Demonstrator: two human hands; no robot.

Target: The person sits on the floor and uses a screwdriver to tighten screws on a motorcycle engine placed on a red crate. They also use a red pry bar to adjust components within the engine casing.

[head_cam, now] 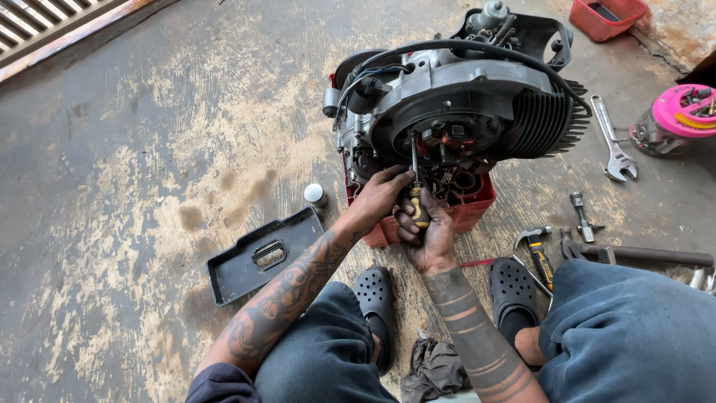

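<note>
We are mid-screw: our right hand point(426, 235) clenches the screwdriver point(415, 183), tip in the engine point(455, 104) atop the red crate point(470, 213); our left hand point(380, 198) pinches its shaft; next, steady square turning.

Engine point(462, 104): grey casing, black finned cylinder, orange coils inside. Crate point(470, 213) beneath: red. Screwdriver point(416, 195): yellow-and-black handle. Both forearms carry dark tattoos, banded stripes on the right. Clogs point(377, 298): black. Jeans point(626, 328): blue. Cover panel point(261, 254): black. Tub lid point(682, 112): pink. Floor point(149, 134): grey, mottled tan.
</note>
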